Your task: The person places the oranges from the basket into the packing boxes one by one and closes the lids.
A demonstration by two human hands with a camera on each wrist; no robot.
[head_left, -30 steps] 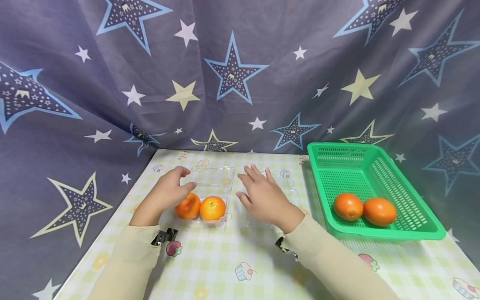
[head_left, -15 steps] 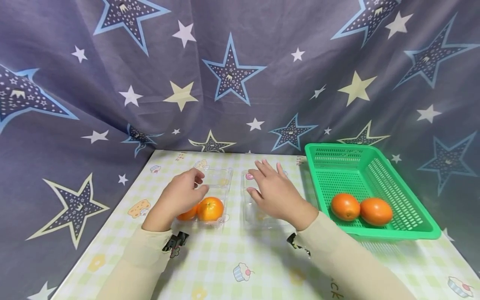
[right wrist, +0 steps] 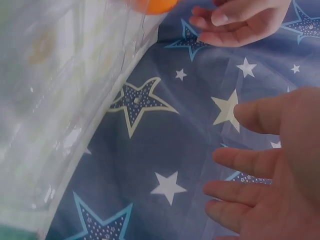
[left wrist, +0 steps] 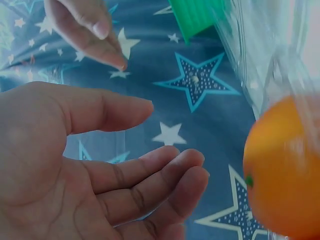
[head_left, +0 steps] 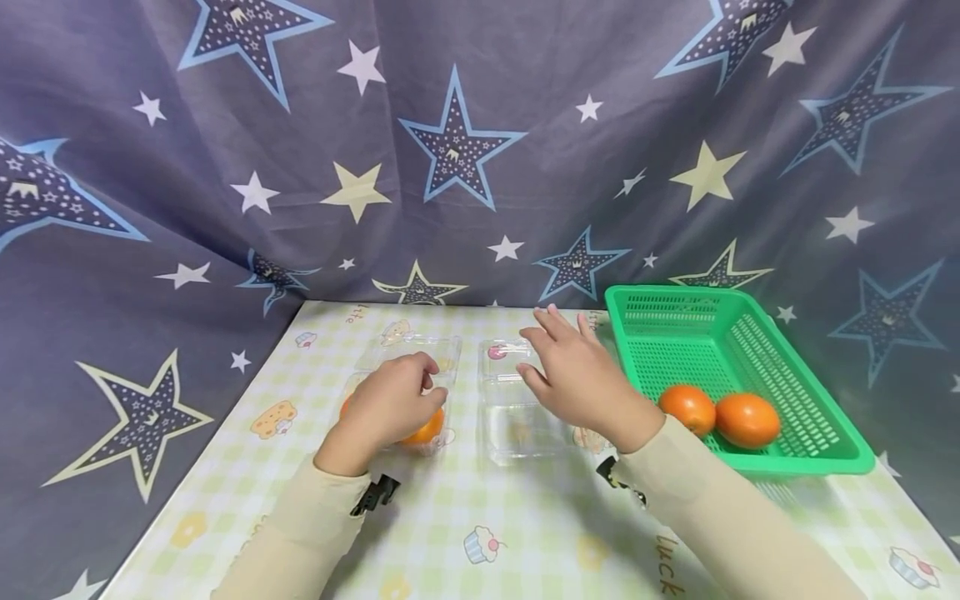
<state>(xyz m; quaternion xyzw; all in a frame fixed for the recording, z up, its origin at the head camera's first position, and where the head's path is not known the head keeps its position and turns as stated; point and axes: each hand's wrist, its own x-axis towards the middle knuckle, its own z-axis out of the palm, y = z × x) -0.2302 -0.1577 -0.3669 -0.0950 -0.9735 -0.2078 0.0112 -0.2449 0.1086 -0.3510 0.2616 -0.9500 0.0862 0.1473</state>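
My left hand (head_left: 392,404) hovers over a clear plastic clamshell box (head_left: 448,346), fingers loosely bent and nothing in them. Two oranges (head_left: 427,428) sit in that box, mostly hidden by the hand in the head view. The left wrist view shows one orange (left wrist: 282,175) beside the fingers, apart from them. A second clear clamshell box (head_left: 517,433) stands open to the right, with nothing seen inside. Above its right side hangs my right hand (head_left: 588,379), fingers spread and holding nothing, near the green basket (head_left: 626,354).
In the basket lie two more orange fruits (head_left: 747,421), side by side at the near end. A checked tablecloth (head_left: 420,533) covers the table. Behind and at the left hangs a dark star-patterned cloth (head_left: 300,233).
Both hands have moved to the right. The left hand now covers most of the oranges in the left box, while the right hand has uncovered more of the right box and come closer to the basket.
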